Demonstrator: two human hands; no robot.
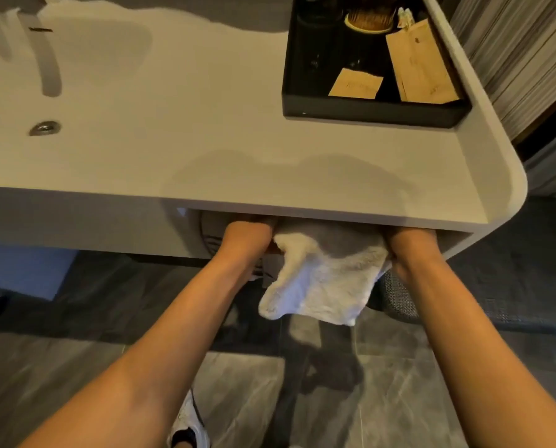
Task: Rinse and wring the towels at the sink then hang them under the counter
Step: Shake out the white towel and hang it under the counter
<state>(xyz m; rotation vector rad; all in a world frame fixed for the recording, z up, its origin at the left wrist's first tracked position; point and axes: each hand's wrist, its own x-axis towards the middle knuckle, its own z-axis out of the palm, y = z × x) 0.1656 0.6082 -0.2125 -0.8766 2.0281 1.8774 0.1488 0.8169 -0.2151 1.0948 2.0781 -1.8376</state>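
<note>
Reaching under the front edge of the pale grey stone counter, you are stretching both bare arms forward and down. Your left hand and your right hand are lying at either side of a white fluffy terry towel, touching its upper corners, but the fingers of both are tucked out of sight beneath the counter lip, so whether they are spread, curled or pinching the cloth cannot be told. The towel is hanging between your wrists just below the counter, its lower part drooping loose above the grey marbled floor tiles. A black rectangular tray holding tan paper packets is sitting on the counter's far right. The sink's round metal drain is showing at the left.
</note>
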